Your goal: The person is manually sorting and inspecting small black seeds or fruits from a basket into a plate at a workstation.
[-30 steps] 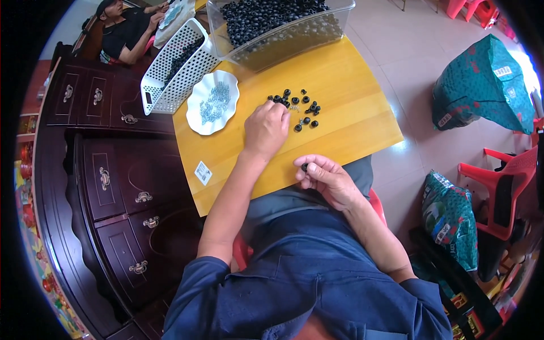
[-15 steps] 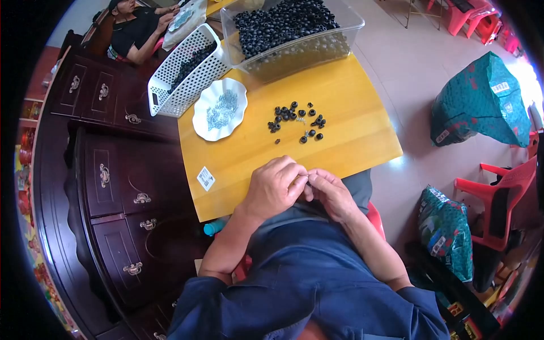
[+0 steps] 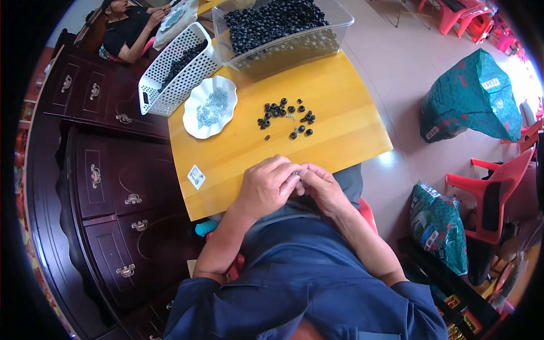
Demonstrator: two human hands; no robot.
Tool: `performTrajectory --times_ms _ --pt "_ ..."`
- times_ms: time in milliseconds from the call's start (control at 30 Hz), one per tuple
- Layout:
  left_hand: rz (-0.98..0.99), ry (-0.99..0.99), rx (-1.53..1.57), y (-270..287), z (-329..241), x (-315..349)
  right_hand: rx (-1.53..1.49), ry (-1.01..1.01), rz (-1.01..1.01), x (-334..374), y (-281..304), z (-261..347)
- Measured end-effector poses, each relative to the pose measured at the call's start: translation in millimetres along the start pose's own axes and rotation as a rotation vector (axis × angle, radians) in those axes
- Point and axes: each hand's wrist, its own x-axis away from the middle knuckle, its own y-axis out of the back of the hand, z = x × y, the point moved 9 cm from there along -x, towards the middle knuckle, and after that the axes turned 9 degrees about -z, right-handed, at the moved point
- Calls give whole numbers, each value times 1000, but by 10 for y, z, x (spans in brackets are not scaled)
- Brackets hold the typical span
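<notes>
At the near edge of the yellow table [image 3: 340, 130], my left hand [image 3: 266, 184] and my right hand [image 3: 322, 190] meet fingertip to fingertip. Both are closed in a pinch around something tiny, mostly hidden by the fingers and too small to name. Beyond them lies a loose group of round black pieces with holes [image 3: 283, 109], several of them touching. Small silvery bits [image 3: 290, 116] lie among these. To the left of the group stands a white wavy-edged plate [image 3: 190, 116], holding a heap of small pale, shiny pieces [image 3: 213, 107].
A clear plastic tub [image 3: 289, 48] full of black pieces and a white perforated basket [image 3: 156, 102] stand at the far side. Dark wooden drawers [image 3: 119, 170] line the left. Teal bags [image 3: 464, 105] and a red chair [image 3: 476, 192] are on the right. Another person [image 3: 124, 31] sits far left.
The whole view has shifted slightly, so the table and its contents appear a little further left. My hands keep their pinch, with the fingers only slightly changed. Nothing on the table has visibly moved.
</notes>
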Motion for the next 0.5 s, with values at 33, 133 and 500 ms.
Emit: performTrajectory --times_ms 33,133,500 --pt "-18 5 14 7 7 -1 15 3 0 0 0 -4" --pt "18 45 41 -30 91 30 39 39 0 -18 11 -15" --pt "-21 154 165 -32 195 14 -266 -23 97 -3 -39 122"
